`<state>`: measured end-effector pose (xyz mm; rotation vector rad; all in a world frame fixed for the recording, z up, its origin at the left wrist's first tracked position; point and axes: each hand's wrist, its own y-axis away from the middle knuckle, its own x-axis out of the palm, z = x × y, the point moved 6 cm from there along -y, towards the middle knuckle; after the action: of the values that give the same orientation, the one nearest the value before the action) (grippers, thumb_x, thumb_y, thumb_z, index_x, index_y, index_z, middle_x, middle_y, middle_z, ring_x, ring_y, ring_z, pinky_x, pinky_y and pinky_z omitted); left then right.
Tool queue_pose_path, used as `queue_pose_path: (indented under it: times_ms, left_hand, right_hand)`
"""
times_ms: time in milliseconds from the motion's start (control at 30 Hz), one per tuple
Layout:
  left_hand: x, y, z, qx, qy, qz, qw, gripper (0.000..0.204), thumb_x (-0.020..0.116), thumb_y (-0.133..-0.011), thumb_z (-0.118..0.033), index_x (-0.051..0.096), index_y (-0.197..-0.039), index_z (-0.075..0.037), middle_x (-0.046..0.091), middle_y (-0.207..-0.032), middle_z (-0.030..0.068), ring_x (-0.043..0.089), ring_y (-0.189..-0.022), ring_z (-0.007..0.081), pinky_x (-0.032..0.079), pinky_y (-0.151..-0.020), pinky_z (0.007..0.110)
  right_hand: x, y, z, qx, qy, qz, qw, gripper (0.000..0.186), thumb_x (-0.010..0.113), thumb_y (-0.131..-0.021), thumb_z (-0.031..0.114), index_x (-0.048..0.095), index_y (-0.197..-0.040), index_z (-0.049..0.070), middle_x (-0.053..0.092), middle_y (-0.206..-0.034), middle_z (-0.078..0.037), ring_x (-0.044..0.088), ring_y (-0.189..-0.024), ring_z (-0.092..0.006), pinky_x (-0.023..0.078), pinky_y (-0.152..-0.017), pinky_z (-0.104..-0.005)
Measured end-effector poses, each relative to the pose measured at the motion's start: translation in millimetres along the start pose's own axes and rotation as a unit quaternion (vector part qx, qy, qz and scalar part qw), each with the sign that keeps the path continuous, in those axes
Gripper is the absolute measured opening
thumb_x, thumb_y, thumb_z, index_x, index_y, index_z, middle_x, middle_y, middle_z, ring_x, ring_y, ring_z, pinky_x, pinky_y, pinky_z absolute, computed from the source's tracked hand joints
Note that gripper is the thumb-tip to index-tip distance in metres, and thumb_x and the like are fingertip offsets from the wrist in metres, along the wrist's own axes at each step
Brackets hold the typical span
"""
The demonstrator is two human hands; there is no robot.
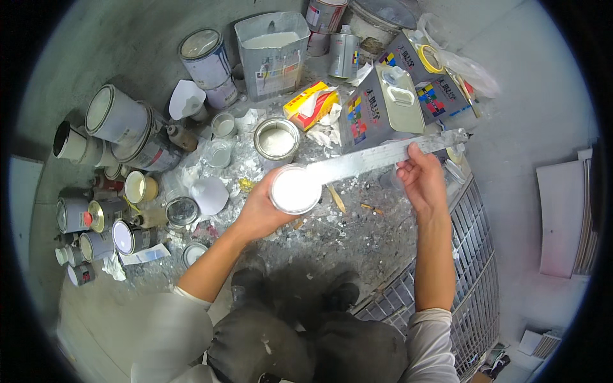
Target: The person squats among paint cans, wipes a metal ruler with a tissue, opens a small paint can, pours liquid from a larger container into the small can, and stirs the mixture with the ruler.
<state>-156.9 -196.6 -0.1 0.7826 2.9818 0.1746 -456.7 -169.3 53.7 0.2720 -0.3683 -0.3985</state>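
Note:
My left hand [262, 203] is wrapped round a round cup of bright white paint [296, 189], held up in the middle of the view. A long, flat, paint-smeared ruler-like strip [367, 161] is pinched in my right hand [421, 179]. Its left end is at the cup's upper right rim; glare hides whether it dips into the paint. Just beyond the cup stands an open tin [276, 140] with pale paint inside. A wooden stick [336, 199] lies on the spattered floor to the right of the cup.
Paint tins [115, 116] and bottles crowd the left side. A grey bucket [271, 57], a yellow-and-red tissue box [311, 105] and large square metal cans [383, 105] stand at the back. To my right is a metal grating [469, 255]. Flat panels [562, 217] lean farther right.

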Motion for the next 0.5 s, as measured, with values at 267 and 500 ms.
queue_pose_path:
  times_ms: [267,500]
  left_hand:
    - [-18,-3,32,0.032,-0.044,-0.038,0.998,0.076,0.087,-0.062,-0.006,0.05,-0.128,-0.003,0.06,-0.121,0.0088,0.057,-0.113,0.019,0.045,-0.1,0.034]
    - [-9,-12,103,0.024,-0.066,-0.065,0.995,0.069,0.081,-0.065,-0.001,0.049,-0.126,-0.004,0.06,-0.119,0.0088,0.058,-0.111,0.0198,0.045,-0.098,0.032]
  right_hand:
    - [-36,-99,40,0.058,0.128,-0.062,0.988,0.021,0.064,-0.093,0.016,0.062,-0.096,-0.004,0.064,-0.079,-0.008,0.062,-0.066,-0.014,0.054,-0.057,-0.0234]
    - [-25,-123,45,0.142,0.372,-0.091,0.913,0.034,0.07,-0.086,0.033,0.064,-0.093,0.0,0.064,-0.069,-0.003,0.055,-0.051,-0.0075,0.042,-0.043,-0.0215]
